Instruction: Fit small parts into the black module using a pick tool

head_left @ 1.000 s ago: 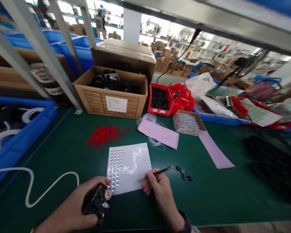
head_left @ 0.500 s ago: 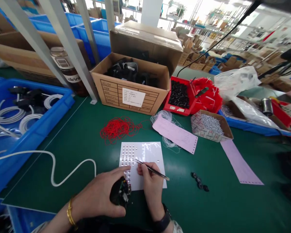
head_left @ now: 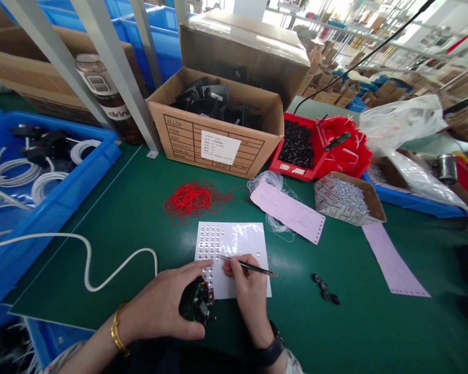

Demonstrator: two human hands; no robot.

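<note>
My left hand (head_left: pixel 161 301) is closed around a black housing (head_left: pixel 198 301) with a circuit board and small electronic parts showing on its open side. My right hand (head_left: pixel 249 285) pinches a pair of dark tweezers (head_left: pixel 253 267), tips pointing left. Those tips are at the rows of small clear round dots on a white sheet (head_left: pixel 239 239); whether they grip a dot I cannot tell. One dot sits apart near the sheet's right edge. The left fingers hover over or touch the sheet's lower left part. A white cable (head_left: pixel 88 254) runs across the table at left.
Behind the sheet lie red wires (head_left: pixel 195 200), white wires and a pink slip (head_left: pixel 288 210). A cardboard box (head_left: pixel 214 135) of black parts, a red bin (head_left: pixel 296 148) and a carton of screws (head_left: pixel 349 197) stand further back. Small black parts (head_left: pixel 325 291) lie right; a blue bin (head_left: pixel 62 192) left.
The view has tilted down and shifted slightly, so the back items appear higher. Both hands keep their holds; the tweezer tips remain near the same rows of dots.
</note>
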